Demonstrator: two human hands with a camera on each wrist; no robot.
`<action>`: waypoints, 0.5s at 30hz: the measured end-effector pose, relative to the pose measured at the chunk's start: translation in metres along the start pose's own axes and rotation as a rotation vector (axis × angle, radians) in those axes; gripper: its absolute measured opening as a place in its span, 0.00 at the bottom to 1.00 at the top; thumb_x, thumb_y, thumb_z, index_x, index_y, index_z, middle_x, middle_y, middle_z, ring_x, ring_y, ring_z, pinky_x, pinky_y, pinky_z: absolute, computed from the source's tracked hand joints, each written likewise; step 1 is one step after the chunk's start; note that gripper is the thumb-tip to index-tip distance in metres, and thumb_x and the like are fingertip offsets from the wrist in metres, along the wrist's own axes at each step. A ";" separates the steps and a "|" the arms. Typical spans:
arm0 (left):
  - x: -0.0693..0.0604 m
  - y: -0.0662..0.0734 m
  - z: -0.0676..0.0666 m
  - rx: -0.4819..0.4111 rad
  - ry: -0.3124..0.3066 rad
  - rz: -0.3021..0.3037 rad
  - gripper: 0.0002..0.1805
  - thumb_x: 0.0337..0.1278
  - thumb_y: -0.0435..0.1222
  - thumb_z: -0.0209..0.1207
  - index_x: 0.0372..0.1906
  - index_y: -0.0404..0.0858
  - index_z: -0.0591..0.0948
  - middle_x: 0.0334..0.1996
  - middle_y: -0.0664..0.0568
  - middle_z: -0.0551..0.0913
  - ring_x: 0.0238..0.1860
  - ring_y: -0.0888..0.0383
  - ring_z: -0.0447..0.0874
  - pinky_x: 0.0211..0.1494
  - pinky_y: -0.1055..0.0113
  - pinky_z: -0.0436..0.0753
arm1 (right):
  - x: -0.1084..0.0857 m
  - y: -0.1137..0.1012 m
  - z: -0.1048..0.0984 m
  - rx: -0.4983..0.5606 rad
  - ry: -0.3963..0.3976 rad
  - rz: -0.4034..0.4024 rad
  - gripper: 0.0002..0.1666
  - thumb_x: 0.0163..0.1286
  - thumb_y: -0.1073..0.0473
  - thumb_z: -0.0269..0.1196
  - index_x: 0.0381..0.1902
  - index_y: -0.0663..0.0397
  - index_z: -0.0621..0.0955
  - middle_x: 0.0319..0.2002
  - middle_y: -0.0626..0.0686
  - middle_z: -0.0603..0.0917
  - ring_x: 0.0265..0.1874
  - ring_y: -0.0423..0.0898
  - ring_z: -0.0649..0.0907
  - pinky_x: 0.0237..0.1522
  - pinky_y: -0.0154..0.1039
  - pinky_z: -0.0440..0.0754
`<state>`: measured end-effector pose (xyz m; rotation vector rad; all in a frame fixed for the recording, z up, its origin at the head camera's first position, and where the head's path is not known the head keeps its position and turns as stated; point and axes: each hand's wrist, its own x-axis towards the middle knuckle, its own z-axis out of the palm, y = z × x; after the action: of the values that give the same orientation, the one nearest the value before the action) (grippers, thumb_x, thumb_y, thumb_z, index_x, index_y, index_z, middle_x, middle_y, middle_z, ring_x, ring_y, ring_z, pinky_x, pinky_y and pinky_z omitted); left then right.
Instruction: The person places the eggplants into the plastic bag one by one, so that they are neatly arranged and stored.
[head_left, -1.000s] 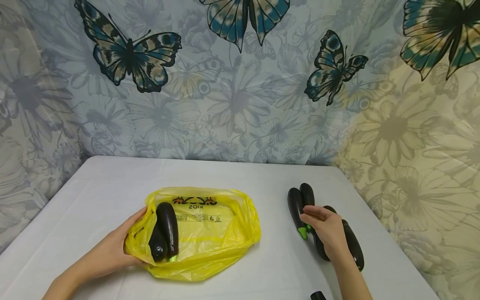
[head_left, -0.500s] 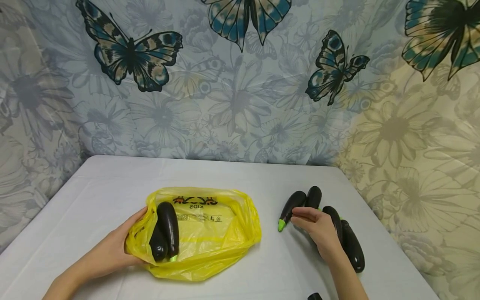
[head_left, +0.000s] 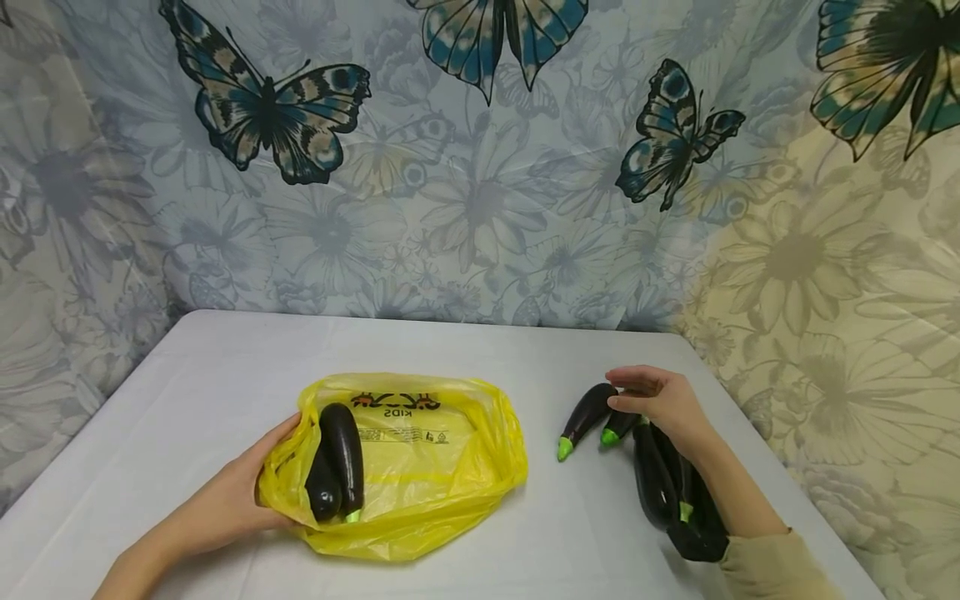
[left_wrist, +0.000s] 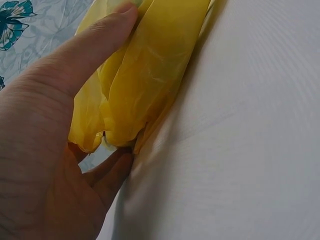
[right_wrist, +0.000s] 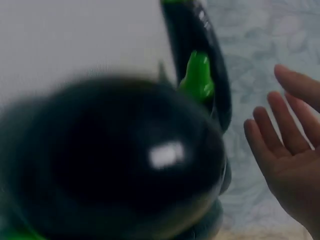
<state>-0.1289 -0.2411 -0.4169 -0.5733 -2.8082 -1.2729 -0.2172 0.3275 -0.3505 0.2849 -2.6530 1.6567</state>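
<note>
My left hand [head_left: 240, 492] grips the left side of a yellow plastic bag [head_left: 427, 533]. In the left wrist view the thumb [left_wrist: 100, 45] lies over the crumpled bag [left_wrist: 155, 75], with fingers low behind it. Inside the bag's open mouth lie two dark eggplants [head_left: 341, 458], side by side. My right hand [head_left: 663, 404] is over the eggplants at the right, fingers loosely extended and holding nothing. Below its fingertips are an eggplant [head_left: 587, 415] and a partly covered eggplant [head_left: 622, 423], green stems toward me. The right wrist view shows that hand [right_wrist: 295, 145] apart from a blurred eggplant [right_wrist: 125, 155].
More eggplants [head_left: 654, 479] lie together nearer me, partly hidden under the right forearm and sleeve [head_left: 772, 567]. The white tabletop [head_left: 555, 533] stretches between bag and eggplants. A butterfly-patterned cloth [head_left: 480, 208] hangs behind the table.
The two far eggplants have swung their stem ends leftward. My right hand first shifted left, then moved right and farther back. The left hand and bag have stayed in place.
</note>
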 end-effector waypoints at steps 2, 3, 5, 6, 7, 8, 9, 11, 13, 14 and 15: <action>0.000 0.000 0.001 -0.002 -0.001 0.000 0.69 0.31 0.57 0.78 0.79 0.52 0.49 0.72 0.38 0.61 0.67 0.33 0.62 0.62 0.31 0.62 | 0.007 0.004 -0.005 -0.066 -0.024 -0.002 0.33 0.59 0.55 0.74 0.60 0.63 0.78 0.58 0.61 0.80 0.58 0.62 0.76 0.52 0.38 0.80; 0.000 0.000 0.001 0.000 -0.001 0.000 0.69 0.30 0.57 0.78 0.79 0.51 0.49 0.72 0.38 0.61 0.67 0.34 0.62 0.62 0.32 0.62 | 0.010 0.006 -0.006 -0.097 -0.035 0.003 0.34 0.58 0.54 0.75 0.60 0.61 0.79 0.59 0.60 0.79 0.59 0.63 0.76 0.53 0.41 0.80; 0.001 0.000 0.001 0.000 0.000 0.001 0.69 0.31 0.57 0.78 0.79 0.51 0.49 0.72 0.37 0.61 0.67 0.33 0.62 0.62 0.32 0.62 | 0.015 0.008 -0.006 -0.137 -0.060 0.014 0.35 0.57 0.53 0.75 0.61 0.59 0.79 0.60 0.59 0.78 0.60 0.63 0.74 0.54 0.47 0.79; 0.001 0.000 0.001 0.001 0.001 -0.001 0.69 0.31 0.57 0.78 0.79 0.51 0.49 0.72 0.37 0.61 0.67 0.33 0.62 0.62 0.32 0.62 | 0.017 0.010 -0.005 -0.143 -0.074 0.017 0.35 0.57 0.54 0.75 0.61 0.59 0.80 0.60 0.58 0.78 0.60 0.63 0.74 0.54 0.48 0.80; 0.001 0.001 0.001 0.002 0.001 -0.001 0.69 0.31 0.57 0.78 0.79 0.50 0.49 0.72 0.37 0.61 0.67 0.33 0.62 0.62 0.32 0.62 | 0.018 0.011 -0.003 -0.150 -0.087 0.019 0.35 0.56 0.53 0.75 0.61 0.58 0.80 0.61 0.57 0.78 0.60 0.63 0.74 0.53 0.49 0.80; 0.001 0.001 0.000 0.004 0.002 -0.002 0.69 0.30 0.57 0.78 0.79 0.50 0.49 0.72 0.37 0.61 0.67 0.33 0.62 0.62 0.31 0.62 | 0.020 0.013 -0.002 -0.157 -0.093 0.024 0.34 0.56 0.54 0.76 0.60 0.57 0.80 0.60 0.56 0.78 0.61 0.62 0.74 0.53 0.50 0.80; 0.001 0.001 0.000 0.006 0.002 -0.003 0.69 0.30 0.57 0.78 0.79 0.50 0.49 0.72 0.37 0.61 0.67 0.33 0.62 0.62 0.31 0.62 | 0.021 0.014 0.000 -0.161 -0.099 0.022 0.34 0.56 0.54 0.76 0.60 0.57 0.80 0.61 0.56 0.78 0.61 0.62 0.73 0.53 0.51 0.80; 0.001 0.001 0.000 0.010 0.002 -0.005 0.69 0.30 0.58 0.78 0.79 0.50 0.49 0.72 0.37 0.61 0.67 0.33 0.62 0.62 0.31 0.62 | 0.022 0.015 0.003 -0.160 -0.110 0.016 0.34 0.56 0.55 0.76 0.60 0.57 0.80 0.61 0.57 0.78 0.62 0.63 0.72 0.54 0.52 0.79; 0.001 0.001 0.001 0.008 0.002 -0.006 0.69 0.30 0.58 0.78 0.79 0.50 0.49 0.72 0.37 0.60 0.67 0.33 0.61 0.62 0.32 0.62 | 0.022 0.016 0.005 -0.168 -0.111 0.015 0.34 0.56 0.56 0.76 0.61 0.58 0.80 0.62 0.57 0.77 0.63 0.64 0.70 0.56 0.55 0.77; 0.001 0.001 0.001 0.007 0.000 -0.008 0.69 0.30 0.58 0.78 0.79 0.50 0.49 0.72 0.37 0.60 0.67 0.33 0.61 0.62 0.31 0.62 | 0.023 0.016 0.006 -0.180 -0.114 0.013 0.35 0.56 0.56 0.76 0.61 0.58 0.80 0.62 0.57 0.76 0.64 0.65 0.69 0.58 0.57 0.75; 0.001 0.000 0.001 0.005 -0.002 -0.009 0.69 0.30 0.58 0.78 0.79 0.50 0.49 0.72 0.37 0.60 0.67 0.33 0.61 0.62 0.31 0.62 | 0.023 0.015 0.007 -0.187 -0.117 0.014 0.35 0.56 0.56 0.76 0.61 0.58 0.80 0.63 0.58 0.76 0.65 0.66 0.68 0.58 0.57 0.74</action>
<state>-0.1299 -0.2400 -0.4171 -0.5626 -2.8186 -1.2667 -0.2415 0.3244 -0.3651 0.3716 -2.8750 1.4234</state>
